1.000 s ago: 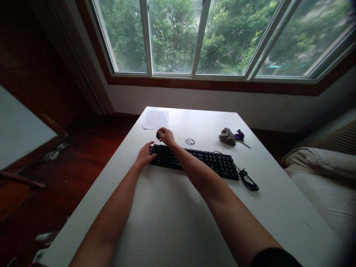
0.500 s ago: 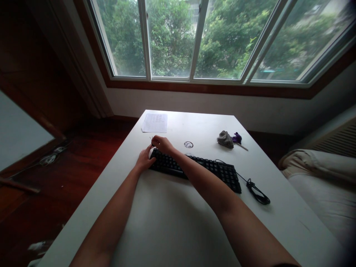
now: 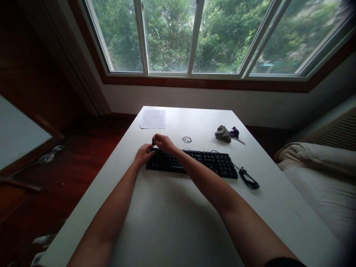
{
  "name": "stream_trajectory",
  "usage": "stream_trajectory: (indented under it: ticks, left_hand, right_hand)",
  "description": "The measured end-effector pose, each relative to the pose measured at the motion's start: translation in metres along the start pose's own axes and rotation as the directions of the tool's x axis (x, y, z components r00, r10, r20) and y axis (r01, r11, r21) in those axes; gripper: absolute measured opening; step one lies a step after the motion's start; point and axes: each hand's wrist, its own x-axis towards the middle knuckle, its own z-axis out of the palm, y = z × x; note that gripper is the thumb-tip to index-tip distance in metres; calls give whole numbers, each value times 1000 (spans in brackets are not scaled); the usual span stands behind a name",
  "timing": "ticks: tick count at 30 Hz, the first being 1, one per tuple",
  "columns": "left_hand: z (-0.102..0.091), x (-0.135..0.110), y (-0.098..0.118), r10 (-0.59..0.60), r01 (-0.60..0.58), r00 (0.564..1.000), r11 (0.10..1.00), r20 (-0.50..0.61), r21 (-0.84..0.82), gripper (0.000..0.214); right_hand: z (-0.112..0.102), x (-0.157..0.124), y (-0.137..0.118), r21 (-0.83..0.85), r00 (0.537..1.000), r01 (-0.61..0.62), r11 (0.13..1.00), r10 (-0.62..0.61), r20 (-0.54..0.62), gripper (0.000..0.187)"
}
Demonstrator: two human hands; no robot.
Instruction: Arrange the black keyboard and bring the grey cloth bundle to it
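Note:
A black computer keyboard (image 3: 205, 158) lies across the white table (image 3: 167, 215), with several rows of keys showing. My left hand (image 3: 143, 154) is at its far left corner, thumb over the top and the other fingers curled behind the edge. Just above that corner, my right hand (image 3: 164, 142) pinches a small black piece (image 3: 153, 142), too small to make out. The fingertips of both hands are close together there. My right forearm passes over the keyboard and hides part of its middle. Beyond its right end rests the bundled black cable (image 3: 249, 178).
A printed paper sheet (image 3: 152, 119) lies at the far left of the table. Behind the keyboard is a small round shiny thing (image 3: 187, 139). A grey cloth-like bundle (image 3: 222, 134) and a purple piece with a stick (image 3: 234, 132) lie far right. A pale sofa (image 3: 311, 178) stands at right.
The keyboard has turned so its right end sits farther from me, and the cable has shifted with it. A white patch by the left hand is no longer visible. The view has moved slightly.

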Motion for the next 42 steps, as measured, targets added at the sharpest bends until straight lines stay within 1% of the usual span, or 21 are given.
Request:
stream_trajectory:
  ticks: [3,8,10,13,16,18,20,23,25,26,28,30,32,33,35,37,42]
  left_hand:
    - [-1,0,-1,-12,12,1000,1000,-7,16,36]
    - [0,2,-3,-14,25,995,993,-95,117,35]
    - [1,3,-5,-24,35,995,993,-97,113,35]
    - [2,3,-6,-36,43,995,996,-90,82,36]
    - [2,3,-5,-47,52,995,997,-89,55,36]
    - [2,3,-4,-75,78,992,997,-98,19,39]
    - [2,2,-2,-125,122,986,992,-108,-32,48]
    - [1,1,0,-181,172,977,981,-113,-86,62]
    - [1,0,1,-191,180,975,979,-115,-99,65]
    - [2,0,1,-195,184,973,978,-120,-102,64]
    - [2,0,0,-199,188,972,977,-124,-97,59]
    - [2,0,0,-193,185,975,980,-112,-73,49]
    - [1,1,1,-179,175,979,983,-94,-51,41]
    - [1,1,1,-173,169,981,984,-90,-47,39]
    - [1,1,1,-165,160,982,986,-94,-55,41]
    - [0,1,0,-155,149,983,986,-99,-68,45]
    - [2,0,-2,-156,146,983,984,-99,-104,50]
  right_hand:
    - [1,-2,-5,26,998,46,999,-47,46,18]
    - [2,-2,-9,55,997,58,997,-60,50,12]
    - [2,-2,-9,29,998,52,998,-53,33,13]
    - [0,-2,-8,-54,998,60,997,-59,17,12]
    - [-1,0,-9,-140,997,69,988,-65,32,10]
    - [0,3,-11,-155,998,62,986,-56,42,10]
    - [3,9,-11,-119,1000,13,993,-10,22,9]
    - [9,19,-11,-1,989,-148,989,148,-2,8]
    - [12,26,-10,68,974,-225,972,223,36,8]
    - [13,29,-9,85,971,-236,968,231,67,8]
    - [14,33,-8,80,973,-196,977,184,138,7]
    - [14,34,-7,45,977,-96,994,85,196,7]
    - [13,33,-5,14,978,7,1000,-9,210,6]
    - [13,32,-3,8,980,34,999,-35,198,6]
    - [14,30,1,25,987,24,999,-28,157,6]
    - [15,29,6,67,992,-24,997,16,126,6]
    - [20,30,17,240,986,-151,959,127,110,7]
